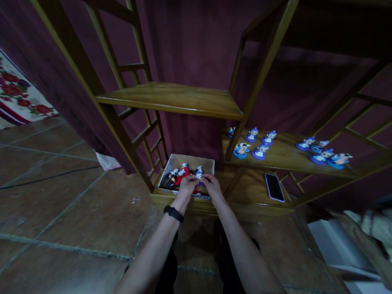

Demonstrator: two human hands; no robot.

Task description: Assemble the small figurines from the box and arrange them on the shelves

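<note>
Both my hands reach over an open cardboard box (176, 160) on the bottom shelf. My left hand (187, 184), with a black band on its wrist, and my right hand (212, 186) pinch one small white and blue figurine (199, 175) between their fingertips, just above the box. Inside the box lie several more small figurines (179, 174), some red and black, some white.
A wooden shelf unit (171, 98) stands against a dark red wall. Several blue-based figurines (259, 152) stand on the middle right shelf, more at its far end (324, 153). A phone (274, 187) lies on the bottom shelf. Brown floor tiles spread to the left.
</note>
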